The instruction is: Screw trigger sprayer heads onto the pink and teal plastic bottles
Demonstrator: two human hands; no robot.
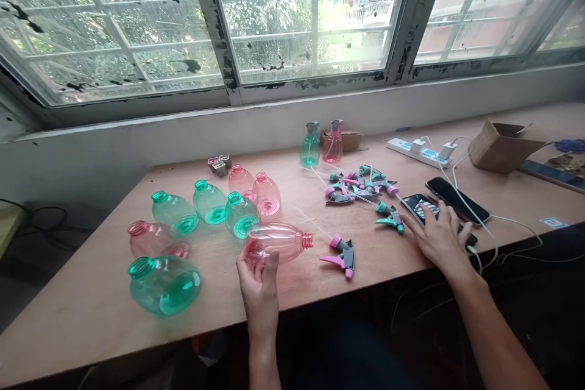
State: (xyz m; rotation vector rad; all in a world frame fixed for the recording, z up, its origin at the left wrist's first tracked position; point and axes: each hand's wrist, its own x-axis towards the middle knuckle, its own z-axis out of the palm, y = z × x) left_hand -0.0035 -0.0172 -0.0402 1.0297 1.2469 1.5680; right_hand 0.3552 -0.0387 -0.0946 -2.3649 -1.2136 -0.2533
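My left hand (pixel 259 277) is closed around the base end of a clear pink plastic bottle (pixel 281 242), held on its side with its uncapped threaded neck pointing right. Just right of that neck lies a pink and grey trigger spray head (pixel 345 259) with a thin tube. My right hand (pixel 441 237) rests with fingers spread over a phone (pixel 418 204) whose screen is lit; fingertips touch the screen. A teal and grey spray head (pixel 390 217) lies left of the right hand. Behind it is a pile of several pink and teal spray heads (pixel 359 183).
Several uncapped green bottles (pixel 167 289) and pink bottles (pixel 266 195) lie at the left. A green spray bottle (pixel 310 146) and a pink one (pixel 334 143) stand by the wall. A dark phone (pixel 457 198), a power strip (pixel 406 151), cables and a cardboard box (pixel 500 149) are at the right.
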